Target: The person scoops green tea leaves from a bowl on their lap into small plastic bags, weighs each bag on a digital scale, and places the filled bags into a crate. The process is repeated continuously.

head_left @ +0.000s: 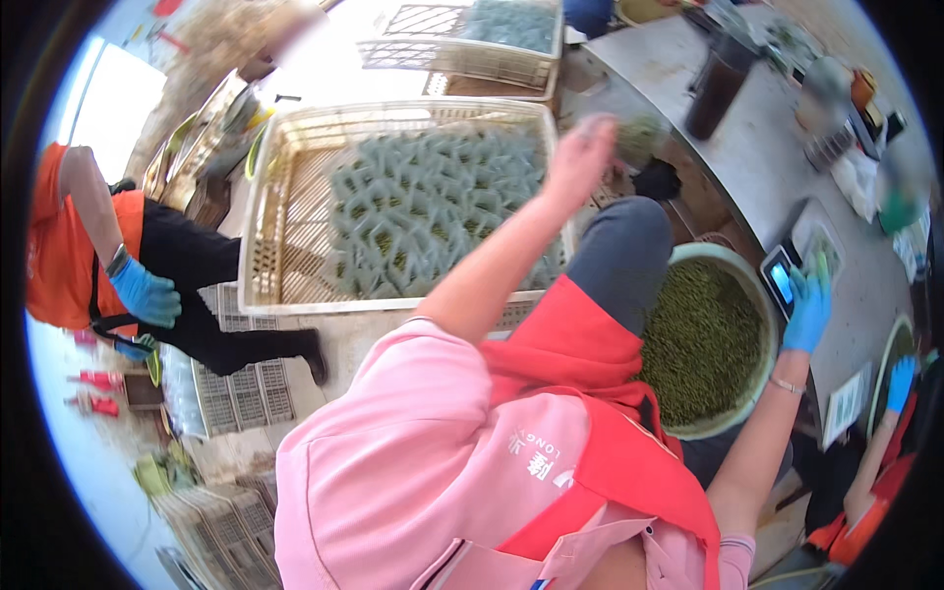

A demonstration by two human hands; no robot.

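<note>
My left hand [585, 157], bare and smeared by motion, is raised at the right edge of a large cream plastic crate [285, 305]. Its fingers look bent, but whether they hold anything is unclear. Many small clear bags [423, 211] with green contents stand packed in that crate. My right hand [808, 313], in a blue glove, reaches over the metal table with fingers stretched apart. Beside its fingers are a small device with a lit screen [780, 277] and a clear tray [818, 239]. Between my arms sits a round pale-green tub [762, 388] full of small green pieces [703, 344].
A person in orange with a blue glove [146, 295] stands at left. Another blue-gloved hand [900, 382] works at lower right. More crates [457, 54] are stacked beyond mine. A dark container [723, 84] stands on the metal table [678, 74]. Grey crates [241, 393] sit at left.
</note>
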